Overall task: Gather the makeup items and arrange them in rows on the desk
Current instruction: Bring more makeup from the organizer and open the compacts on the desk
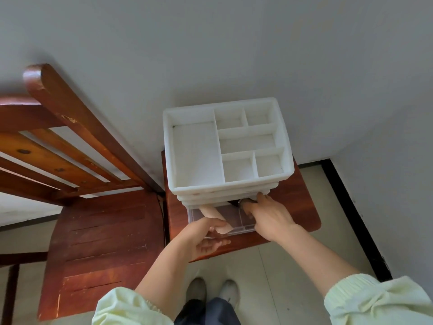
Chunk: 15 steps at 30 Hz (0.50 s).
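left grip (pixel 208 238) tight around a beige tube (pixel 214 215), right grip (pixel 267 214) in the clear drawer (pixel 236 221), closure unclear

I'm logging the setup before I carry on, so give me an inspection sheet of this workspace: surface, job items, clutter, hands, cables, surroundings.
Surface: small red-brown wooden stand carrying a white organizer; no desk in view.
Job's things: pale tube lying in the pulled-out clear drawer; small dark item at the drawer's back right.
Clutter: nothing seen.
Hands: left hand grips the tube's near end; right hand reaches to the dark item, grip unclear.
Cables: nothing seen.
Surroundings: wooden chair on the left, grey wall, tiled floor, black skirting.
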{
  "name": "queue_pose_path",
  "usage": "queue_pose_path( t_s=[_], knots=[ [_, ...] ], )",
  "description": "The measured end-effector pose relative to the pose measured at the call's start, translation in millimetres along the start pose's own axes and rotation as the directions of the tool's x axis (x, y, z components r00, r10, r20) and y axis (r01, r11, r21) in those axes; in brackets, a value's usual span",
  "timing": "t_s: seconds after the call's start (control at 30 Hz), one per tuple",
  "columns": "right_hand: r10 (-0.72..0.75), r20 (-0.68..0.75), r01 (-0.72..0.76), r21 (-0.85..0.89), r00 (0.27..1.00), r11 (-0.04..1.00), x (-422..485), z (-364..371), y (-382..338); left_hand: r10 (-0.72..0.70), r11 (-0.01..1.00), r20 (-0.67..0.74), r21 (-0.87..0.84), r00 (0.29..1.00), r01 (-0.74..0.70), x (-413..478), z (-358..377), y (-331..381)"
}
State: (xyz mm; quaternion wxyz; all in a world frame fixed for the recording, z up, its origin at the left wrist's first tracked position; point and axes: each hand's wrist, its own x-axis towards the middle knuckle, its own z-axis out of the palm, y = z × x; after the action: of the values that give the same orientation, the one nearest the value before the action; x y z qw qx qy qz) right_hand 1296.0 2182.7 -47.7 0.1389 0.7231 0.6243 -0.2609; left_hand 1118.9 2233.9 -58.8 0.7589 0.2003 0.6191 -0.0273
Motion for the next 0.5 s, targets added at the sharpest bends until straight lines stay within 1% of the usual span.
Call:
queue_pose_path(
  t_s=[0.1,0.17,0.23,0.3,0.33,0.37,0.4,0.43,0.47,0.5],
  knots=[
    [0.027,0.018,-0.030,0.148,0.999,0.988,-6,-4,6,0.016,0.999,0.043,-0.050,0.999,-0.013,-4,-6,-4],
    [0.040,0.040,-0.049,0.282,0.998,0.958,-11,-8,10,0.027,0.998,0.051,-0.060,0.998,-0.024,-6,-9,-7],
    [0.044,0.084,-0.073,0.375,0.995,0.924,-15,-16,13,0.045,0.996,0.044,-0.073,0.998,-0.042,-7,-11,-11],
    [0.050,0.134,-0.110,0.487,0.990,0.866,-18,-21,18,0.064,0.996,0.033,-0.070,0.997,-0.062,-8,-11,-13],
    [0.048,0.160,-0.130,0.557,0.986,0.820,-21,-23,21,0.071,0.996,0.038,-0.055,0.997,-0.069,-9,-12,-15],
    [0.044,0.188,-0.156,0.636,0.981,0.756,-25,-22,24,0.074,0.997,0.050,-0.037,0.996,-0.073,-10,-12,-17],
    [0.045,0.218,-0.192,0.720,0.975,0.667,-30,-21,27,0.077,0.997,0.063,-0.014,0.995,-0.076,-12,-13,-20],
    [0.052,0.246,-0.233,0.802,0.968,0.550,-36,-18,30,0.081,0.997,0.077,0.011,0.994,-0.082,-13,-14,-23],
    [0.059,0.274,-0.274,0.873,0.960,0.404,-42,-14,32,0.090,0.995,0.085,0.038,0.992,-0.094,-14,-15,-25],
    [0.055,0.301,-0.305,0.922,0.952,0.236,-49,-10,34,0.107,0.991,0.086,0.066,0.991,-0.113,-15,-17,-27]
  ],
)
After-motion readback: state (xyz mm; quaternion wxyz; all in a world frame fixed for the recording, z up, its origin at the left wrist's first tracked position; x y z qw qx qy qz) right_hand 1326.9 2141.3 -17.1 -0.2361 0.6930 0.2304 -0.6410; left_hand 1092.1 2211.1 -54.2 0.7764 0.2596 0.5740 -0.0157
